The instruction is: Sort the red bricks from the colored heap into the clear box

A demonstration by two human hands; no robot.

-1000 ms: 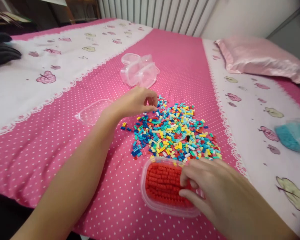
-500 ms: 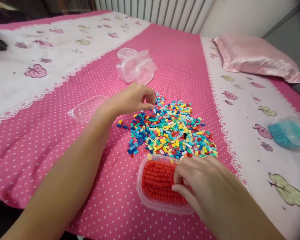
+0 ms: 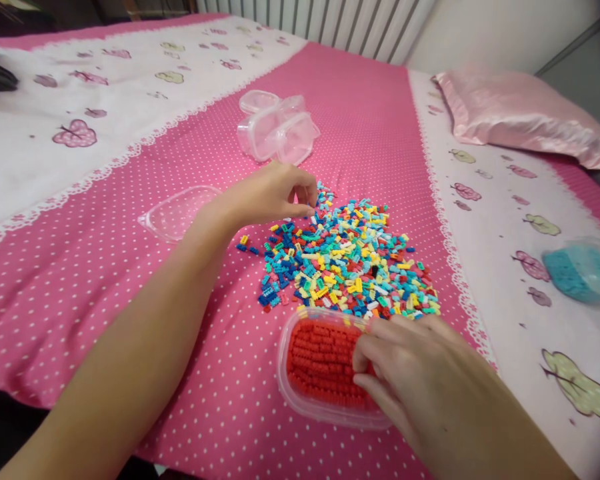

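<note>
Our left hand [image 3: 267, 195] pinches at the far-left edge of the mixed brick pile [image 3: 347, 260]; fingers curled shut, can't tell if a brick is in them; our right hand [image 3: 410, 373] rests loosely open on the red bricks in the clear tub [image 3: 300, 403]; best we steady the tub, pick single reds; tub's right side hidden under the hand.

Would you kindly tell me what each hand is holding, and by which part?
Left hand pinches at the multicoloured brick pile's far edge; any piece is hidden. Right hand rests in the clear tub of red bricks; grip unclear.
</note>
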